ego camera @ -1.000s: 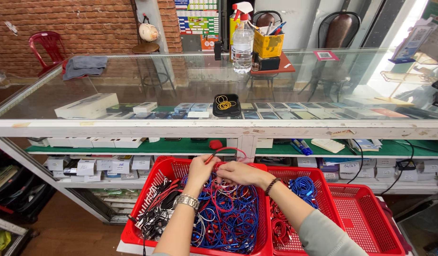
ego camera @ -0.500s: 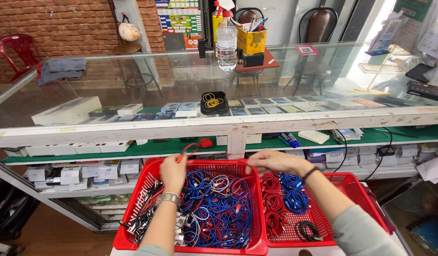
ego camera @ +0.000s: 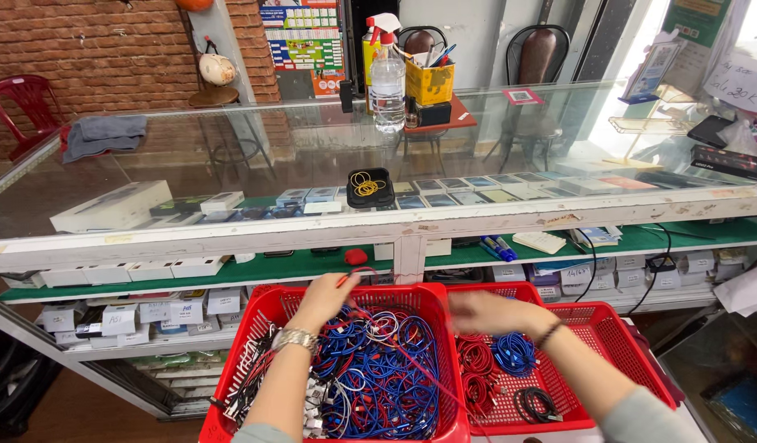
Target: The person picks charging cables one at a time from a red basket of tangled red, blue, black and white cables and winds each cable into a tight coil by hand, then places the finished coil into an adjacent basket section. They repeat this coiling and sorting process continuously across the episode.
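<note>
At lower centre, our left hand (ego camera: 325,297) pinched a red cable (ego camera: 395,349) taut above the red basket (ego camera: 264,316); our blurred right hand (ego camera: 493,312) looked loosely curled, its grip unclear.

One view only — worn at head height, angled down and forward; red baskets (ego camera: 444,299) are seen close, the glass counter (ego camera: 313,164) just beyond.
</note>
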Motion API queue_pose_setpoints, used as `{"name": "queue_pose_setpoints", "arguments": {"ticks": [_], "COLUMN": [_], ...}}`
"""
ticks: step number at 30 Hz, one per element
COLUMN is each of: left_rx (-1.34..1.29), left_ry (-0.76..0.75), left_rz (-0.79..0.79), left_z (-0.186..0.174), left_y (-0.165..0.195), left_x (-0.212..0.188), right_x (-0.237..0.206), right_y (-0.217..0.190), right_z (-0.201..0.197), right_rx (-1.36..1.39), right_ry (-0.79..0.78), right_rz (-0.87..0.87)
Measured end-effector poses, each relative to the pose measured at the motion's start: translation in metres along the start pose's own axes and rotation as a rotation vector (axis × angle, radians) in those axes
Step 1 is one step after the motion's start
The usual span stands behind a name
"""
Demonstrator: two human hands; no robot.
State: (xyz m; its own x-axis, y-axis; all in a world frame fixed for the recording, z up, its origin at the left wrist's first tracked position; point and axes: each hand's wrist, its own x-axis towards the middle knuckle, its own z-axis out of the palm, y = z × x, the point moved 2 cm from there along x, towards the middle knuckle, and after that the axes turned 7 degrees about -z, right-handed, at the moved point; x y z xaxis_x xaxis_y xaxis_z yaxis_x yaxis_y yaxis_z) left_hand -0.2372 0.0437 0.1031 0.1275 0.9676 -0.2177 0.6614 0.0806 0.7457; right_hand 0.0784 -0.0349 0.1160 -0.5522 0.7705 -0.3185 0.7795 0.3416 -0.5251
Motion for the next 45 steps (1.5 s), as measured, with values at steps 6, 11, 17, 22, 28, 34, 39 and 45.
{"name": "queue_pose_setpoints", "arguments": {"ticks": [6,11,17,22,28,34,39,45], "left_rx": [-0.078,-0.714,-1.238,-1.205,-0.022,-0.773,-1.139,-0.439], "left_ry": [-0.177,-0.450,-0.547,-0.328,-0.028,-0.611,-0.513,-0.241], "left_rz": [0.284,0.025,0.127,0.130,0.209,0.268,0.312,0.211], "left_z": [0.012,0.007,0.013,-0.002,-0.023,0.005,0.007,0.018], "left_y": [0.031,-0.001,0.001,0.020,0.004,0.014,0.033,0.023], "left_x": [-0.004,-0.022,-0.056,-0.029,-0.016,-0.043,-0.037,-0.020], "right_x": [0.083,0.089,0.096,0.102,0.075,0.070,0.072,0.055], "right_y": [-0.058,-0.038,-0.030,-0.089,-0.079,-0.019,-0.056,-0.058], "right_z": [-0.009,-0.040,-0.035,0.072,0.033,-0.022,0.065,0.039], "right_rx": [0.133,0.646,0.602,0.752,0.694,0.755,0.958,0.853], "right_ry": [0.433,0.424,0.823,0.204,0.133,0.612,0.445,0.107], "right_rz": [-0.342,-0.142,-0.045,-0.028,-0.158,-0.113,-0.056,-0.205]}}
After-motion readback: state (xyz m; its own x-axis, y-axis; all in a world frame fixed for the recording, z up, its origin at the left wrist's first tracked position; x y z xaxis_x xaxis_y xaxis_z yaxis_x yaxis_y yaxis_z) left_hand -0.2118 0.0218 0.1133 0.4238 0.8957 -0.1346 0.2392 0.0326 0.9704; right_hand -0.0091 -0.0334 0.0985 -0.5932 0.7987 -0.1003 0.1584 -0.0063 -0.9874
